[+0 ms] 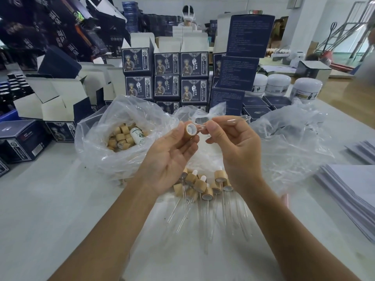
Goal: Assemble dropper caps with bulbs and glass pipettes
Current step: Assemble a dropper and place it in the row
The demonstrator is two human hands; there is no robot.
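My left hand (172,153) pinches a bamboo-coloured dropper cap (191,129) between thumb and fingertips, its white-lined opening facing right. My right hand (233,142) pinches a clear glass pipette (233,120) held level, with one end at the cap's opening and the other end pointing right. Below my hands, several assembled caps with white bulbs and glass pipettes (203,185) lie in a heap on the white table (60,209). An open plastic bag (121,122) to the left holds several loose bamboo caps (121,136) and a small white bottle (138,134).
Another crumpled clear plastic bag (290,138) lies to the right. Stacks of dark blue printed boxes (166,78) and open cartons (52,98) stand behind. White jars (278,84) sit at the back right, paper stacks (349,189) on the right. A person sits far behind.
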